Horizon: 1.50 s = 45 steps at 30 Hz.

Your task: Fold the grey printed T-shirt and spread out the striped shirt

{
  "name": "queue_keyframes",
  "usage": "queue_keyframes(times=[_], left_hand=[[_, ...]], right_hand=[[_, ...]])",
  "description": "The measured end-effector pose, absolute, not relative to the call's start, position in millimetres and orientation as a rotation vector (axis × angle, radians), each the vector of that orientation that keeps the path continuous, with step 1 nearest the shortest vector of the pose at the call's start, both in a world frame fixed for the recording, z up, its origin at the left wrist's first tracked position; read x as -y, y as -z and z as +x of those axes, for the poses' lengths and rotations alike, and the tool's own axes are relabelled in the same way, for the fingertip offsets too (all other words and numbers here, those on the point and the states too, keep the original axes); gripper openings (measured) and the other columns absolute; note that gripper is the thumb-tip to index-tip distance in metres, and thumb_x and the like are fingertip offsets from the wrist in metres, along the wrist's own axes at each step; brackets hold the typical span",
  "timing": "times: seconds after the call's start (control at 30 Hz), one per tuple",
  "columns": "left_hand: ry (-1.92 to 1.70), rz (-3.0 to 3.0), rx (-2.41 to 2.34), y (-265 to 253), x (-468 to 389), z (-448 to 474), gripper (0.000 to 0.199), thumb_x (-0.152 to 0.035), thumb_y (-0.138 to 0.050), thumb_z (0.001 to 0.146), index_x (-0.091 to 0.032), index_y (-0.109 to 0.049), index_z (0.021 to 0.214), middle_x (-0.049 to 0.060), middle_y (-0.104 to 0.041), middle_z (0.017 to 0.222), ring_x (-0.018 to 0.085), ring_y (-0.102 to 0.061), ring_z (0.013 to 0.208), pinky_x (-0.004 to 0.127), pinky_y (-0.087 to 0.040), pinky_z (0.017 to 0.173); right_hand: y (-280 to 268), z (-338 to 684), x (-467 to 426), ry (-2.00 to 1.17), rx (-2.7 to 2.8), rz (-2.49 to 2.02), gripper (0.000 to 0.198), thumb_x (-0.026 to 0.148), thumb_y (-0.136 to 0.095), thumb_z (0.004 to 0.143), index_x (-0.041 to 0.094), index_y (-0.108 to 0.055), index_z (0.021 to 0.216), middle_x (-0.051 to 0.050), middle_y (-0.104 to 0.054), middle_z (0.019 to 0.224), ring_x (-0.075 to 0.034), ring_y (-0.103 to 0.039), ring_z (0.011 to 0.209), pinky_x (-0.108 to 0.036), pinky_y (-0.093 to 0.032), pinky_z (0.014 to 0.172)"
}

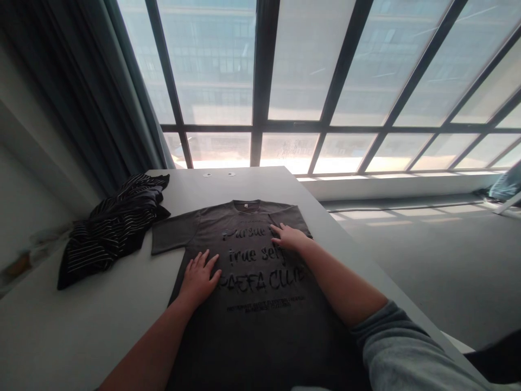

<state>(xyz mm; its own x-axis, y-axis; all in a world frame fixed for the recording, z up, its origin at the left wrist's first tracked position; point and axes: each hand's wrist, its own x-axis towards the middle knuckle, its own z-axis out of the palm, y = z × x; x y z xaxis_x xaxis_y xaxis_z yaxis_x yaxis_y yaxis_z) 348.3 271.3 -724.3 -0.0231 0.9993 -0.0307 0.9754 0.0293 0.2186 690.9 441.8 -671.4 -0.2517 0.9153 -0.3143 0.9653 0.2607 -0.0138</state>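
Note:
A dark grey T-shirt [260,336] with black lettering lies spread face up on the white table, its collar toward the window. Its left-hand sleeve in view stretches out flat, while the other sleeve lies near the table's right edge. My left hand [200,278] rests on the shirt's left side with fingers spread. Farther up, my right hand [288,237] lies over the upper right of the print, fingers apart, covering some letters. Neither hand grips the cloth.
A crumpled black garment with white stripes [114,228] lies on the table's left side. The white table [101,326] ends at a slanting right edge. Beyond stand large windows and a dark curtain [93,81]. Two small round fittings [232,174] sit at the far end.

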Motion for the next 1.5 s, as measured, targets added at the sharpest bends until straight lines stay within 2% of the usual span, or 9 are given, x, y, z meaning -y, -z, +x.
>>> queue_keyframes(times=[0.1, 0.23, 0.47, 0.57, 0.73, 0.87, 0.97, 1.17, 1.5], left_hand=[[-0.211, 2.063, -2.110, 726, -272, 348, 0.059, -0.048, -0.048, 0.102, -0.033, -0.049, 0.159, 0.003, -0.032, 0.172, 0.028, -0.027, 0.162, 0.049, -0.023, 0.133], [-0.223, 2.063, -2.108, 727, -272, 348, 0.059, -0.048, -0.048, 0.101, -0.033, -0.050, 0.159, 0.004, -0.032, 0.172, 0.029, -0.027, 0.162, 0.050, -0.023, 0.133], [-0.195, 2.060, -2.112, 725, -272, 348, 0.060, -0.049, -0.047, 0.102, -0.033, -0.048, 0.159, 0.003, -0.031, 0.172, 0.028, -0.026, 0.162, 0.050, -0.022, 0.134], [-0.188, 2.061, -2.113, 725, -272, 348, 0.060, -0.049, -0.047, 0.102, -0.033, -0.048, 0.160, 0.004, -0.031, 0.172, 0.028, -0.026, 0.162, 0.050, -0.022, 0.134], [-0.205, 2.067, -2.120, 726, -272, 348, 0.059, -0.048, -0.048, 0.102, -0.033, -0.049, 0.159, 0.004, -0.033, 0.172, 0.028, -0.027, 0.162, 0.049, -0.023, 0.133], [-0.208, 2.061, -2.116, 727, -272, 347, 0.059, -0.048, -0.048, 0.102, -0.033, -0.049, 0.159, 0.003, -0.032, 0.172, 0.028, -0.026, 0.162, 0.050, -0.022, 0.134], [-0.206, 2.059, -2.116, 727, -272, 347, 0.059, -0.049, -0.048, 0.102, -0.033, -0.049, 0.159, 0.003, -0.032, 0.172, 0.028, -0.026, 0.162, 0.050, -0.022, 0.134], [-0.192, 2.058, -2.118, 727, -272, 348, 0.059, -0.049, -0.047, 0.102, -0.033, -0.049, 0.159, 0.003, -0.031, 0.172, 0.028, -0.026, 0.162, 0.050, -0.022, 0.134], [-0.195, 2.051, -2.123, 724, -272, 349, 0.060, -0.048, -0.048, 0.102, -0.033, -0.048, 0.160, 0.004, -0.030, 0.173, 0.028, -0.025, 0.163, 0.050, -0.022, 0.134]], right_hand=[[691, 689, -434, 0.247, -2.317, 1.816, 0.074, 0.067, -0.036, 0.104, 0.036, -0.021, 0.170, -0.013, -0.008, 0.174, -0.034, -0.016, 0.165, -0.056, -0.022, 0.133], [709, 694, -432, 0.214, -2.379, 1.892, 0.072, 0.067, -0.029, 0.106, 0.038, -0.018, 0.170, -0.010, -0.003, 0.175, -0.031, -0.010, 0.166, -0.056, -0.011, 0.135], [718, 696, -434, 0.203, -2.420, 1.904, 0.070, 0.067, -0.032, 0.105, 0.039, -0.024, 0.169, -0.010, -0.007, 0.175, -0.031, -0.012, 0.166, -0.055, -0.012, 0.135], [721, 699, -437, 0.217, -2.469, 1.910, 0.072, 0.064, -0.034, 0.105, 0.036, -0.021, 0.170, -0.010, -0.008, 0.175, -0.031, -0.014, 0.165, -0.054, -0.014, 0.135], [721, 721, -456, 0.204, -2.611, 2.060, 0.082, 0.055, -0.029, 0.106, 0.012, -0.011, 0.173, -0.012, -0.006, 0.174, -0.026, -0.007, 0.167, -0.042, -0.020, 0.138], [724, 740, -466, 0.109, -2.451, 2.114, 0.078, 0.049, -0.026, 0.106, 0.004, -0.022, 0.170, -0.015, -0.013, 0.173, -0.027, -0.013, 0.166, -0.040, -0.019, 0.138], [729, 741, -464, 0.140, -2.350, 2.090, 0.075, 0.053, -0.030, 0.106, 0.009, -0.033, 0.167, -0.018, -0.018, 0.172, -0.033, -0.021, 0.163, -0.047, -0.021, 0.136], [725, 732, -455, 0.158, -2.289, 2.016, 0.074, 0.062, -0.031, 0.106, 0.029, -0.022, 0.171, -0.012, -0.008, 0.174, -0.034, -0.013, 0.165, -0.053, -0.014, 0.136], [720, 732, -451, 0.142, -2.327, 1.984, 0.072, 0.063, -0.031, 0.105, 0.032, -0.024, 0.170, -0.009, -0.011, 0.174, -0.033, -0.016, 0.164, -0.055, -0.015, 0.135]])
